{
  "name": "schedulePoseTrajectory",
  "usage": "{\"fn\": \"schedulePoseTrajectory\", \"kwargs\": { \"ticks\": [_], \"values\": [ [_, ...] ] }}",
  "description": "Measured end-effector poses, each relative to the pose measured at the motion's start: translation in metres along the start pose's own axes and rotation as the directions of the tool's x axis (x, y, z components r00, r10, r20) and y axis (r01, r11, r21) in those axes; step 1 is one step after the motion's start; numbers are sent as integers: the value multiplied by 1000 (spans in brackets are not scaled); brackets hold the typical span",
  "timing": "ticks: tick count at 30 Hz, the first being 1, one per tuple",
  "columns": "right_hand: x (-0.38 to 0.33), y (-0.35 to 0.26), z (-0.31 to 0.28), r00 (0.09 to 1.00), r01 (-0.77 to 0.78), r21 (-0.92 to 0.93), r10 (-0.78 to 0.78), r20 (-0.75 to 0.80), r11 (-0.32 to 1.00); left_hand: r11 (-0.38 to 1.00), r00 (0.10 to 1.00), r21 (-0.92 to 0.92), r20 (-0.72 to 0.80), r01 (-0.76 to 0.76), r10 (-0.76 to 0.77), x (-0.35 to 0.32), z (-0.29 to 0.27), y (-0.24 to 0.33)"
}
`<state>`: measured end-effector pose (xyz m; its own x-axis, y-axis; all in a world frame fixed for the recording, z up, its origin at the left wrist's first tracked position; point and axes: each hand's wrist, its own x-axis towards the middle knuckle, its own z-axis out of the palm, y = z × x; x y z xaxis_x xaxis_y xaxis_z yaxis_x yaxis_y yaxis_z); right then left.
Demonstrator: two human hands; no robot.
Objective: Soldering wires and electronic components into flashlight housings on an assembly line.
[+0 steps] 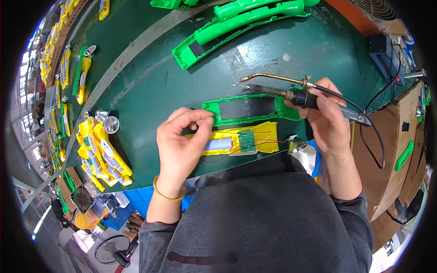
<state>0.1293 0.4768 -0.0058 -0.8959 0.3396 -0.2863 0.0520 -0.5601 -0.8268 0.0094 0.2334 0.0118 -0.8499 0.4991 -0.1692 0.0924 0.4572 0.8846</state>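
Note:
In my right hand (331,119) is a soldering iron (298,96), its tip pointing left, with a bent brass tube (273,77) fixed along it and a black cable behind. Thumb and forefinger of my left hand (182,139) are pinched together at the left end of a green plastic housing half (210,107) with a black inner strip. What they hold, if anything, is too small to make out. Nearer me lies a yellow housing half (267,142) with a blue battery cell (218,144), a green circuit board (247,141) and thin wires. One red wire leads right to a shiny reflector (304,154).
More green housings (246,26) lie at the far side. To the left sits a pile of yellow assemblies (102,152) with reflectors, near a curved grey strip on the table. A blue powered box (386,57) stands far right, beside cardboard (378,141).

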Motion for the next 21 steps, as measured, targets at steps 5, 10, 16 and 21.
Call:
{"fn": "schedulePoseTrajectory", "kwargs": {
  "ticks": [5,10,16,21],
  "values": [
    [7,-13,11,1000,23,-198,-23,1,980,883,973,443,223,-157,61,18,-2,20],
    [6,-15,10,995,13,-361,23,96,933,830,933,511,358,-225,33,29,-1,34],
    [5,-9,11,999,25,-267,-18,27,963,787,936,560,346,-260,62,20,12,41],
    [5,-10,4,998,56,-198,-50,39,979,901,973,413,226,-135,43,13,16,28]
  ]
}}
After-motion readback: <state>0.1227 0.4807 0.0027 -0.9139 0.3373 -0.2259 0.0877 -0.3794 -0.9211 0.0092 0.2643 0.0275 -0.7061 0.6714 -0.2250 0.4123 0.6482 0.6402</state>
